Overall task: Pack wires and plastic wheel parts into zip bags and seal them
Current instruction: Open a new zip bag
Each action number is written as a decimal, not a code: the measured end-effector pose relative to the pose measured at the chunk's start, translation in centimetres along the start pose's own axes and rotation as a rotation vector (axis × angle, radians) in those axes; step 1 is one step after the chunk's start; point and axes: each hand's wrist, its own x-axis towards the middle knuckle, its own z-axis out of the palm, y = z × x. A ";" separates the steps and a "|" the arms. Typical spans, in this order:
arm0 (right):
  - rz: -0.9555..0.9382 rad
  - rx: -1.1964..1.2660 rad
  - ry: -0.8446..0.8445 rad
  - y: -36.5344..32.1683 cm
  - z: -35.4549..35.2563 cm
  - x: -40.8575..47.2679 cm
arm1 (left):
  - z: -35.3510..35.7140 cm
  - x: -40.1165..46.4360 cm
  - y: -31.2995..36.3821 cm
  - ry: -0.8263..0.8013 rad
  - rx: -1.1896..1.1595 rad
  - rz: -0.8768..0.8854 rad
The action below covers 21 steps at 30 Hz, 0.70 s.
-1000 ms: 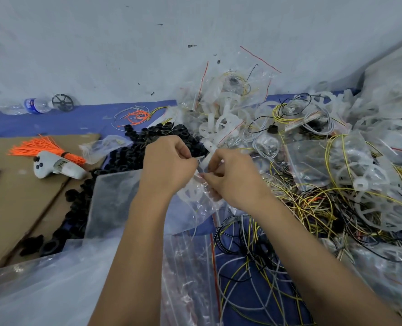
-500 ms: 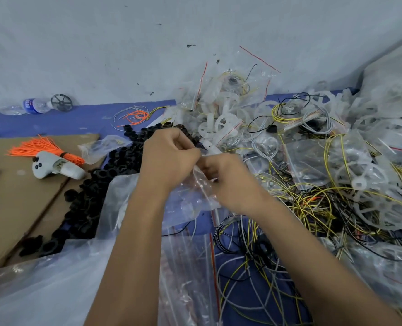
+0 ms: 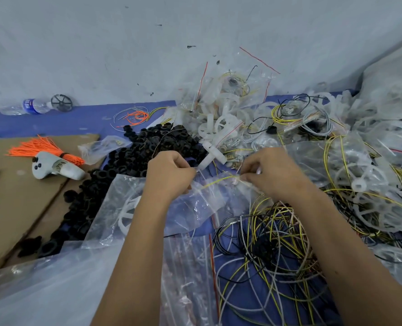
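In the middle of the worktop (image 3: pixel 54 123), a clear zip bag (image 3: pixel 195 205) is lying half lifted, with a white plastic wheel (image 3: pixel 128 216) and a yellow wire (image 3: pixel 215 182) showing through it. The left hand (image 3: pixel 169 177) is pinching one end of the bag's top edge, and the right hand (image 3: pixel 273 175) is pinching the other end — the fingers of both are curled tight on the thin strip, pulling it straight between them. It looks like the sealing step is going on.

The bag is looking very light, soft and a bit slippery, so it is best held right at the stiff zip strip, not by the floppy sides. The wheel inside is hard and light; the wire is bendy and could poke out of the top.

Just below the right hand, a tangle of loose wires (image 3: pixel 265 243) is lying on the blue cover. Beside the left hand, a heap of black rings (image 3: pixel 136 151) is sitting. Behind the hands, filled bags (image 3: pixel 230 100) are piling up — more white wheels are spreading off to the right.
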 end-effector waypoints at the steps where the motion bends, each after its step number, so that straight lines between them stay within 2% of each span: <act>1: 0.086 -0.073 0.093 0.6 -0.2 0.0 | 0.0 0.0 -0.1 -0.003 0.005 -0.014; 3: 0.279 -0.185 0.251 1.7 -0.7 -0.1 | 0.1 0.1 -0.2 -0.009 0.010 -0.025; 5: 0.365 -0.207 0.318 2.7 -0.7 -0.3 | 0.3 0.1 -0.2 -0.009 0.010 -0.022; 8: 0.344 -0.148 0.359 3.2 -0.1 -0.1 | 0.5 0.0 -0.2 -0.016 0.019 -0.018; 10: 0.190 -0.097 0.404 2.4 0.4 0.2 | 0.5 0.0 -0.2 -0.018 0.028 -0.014; 12: -0.047 -0.127 0.342 1.0 1.3 0.7 | 0.4 0.0 -0.1 -0.021 0.024 -0.012; 14: -0.156 -0.159 0.174 0.1 2.8 0.9 | 0.3 -0.1 0.0 -0.032 0.018 -0.017; 17: -0.131 -0.275 -0.049 -0.4 4.9 1.0 | 0.1 -0.1 0.1 -0.072 0.034 -0.025; 21: -0.119 -0.354 -0.100 0.0 6.0 1.3 | -0.2 0.1 0.0 -0.142 0.030 -0.033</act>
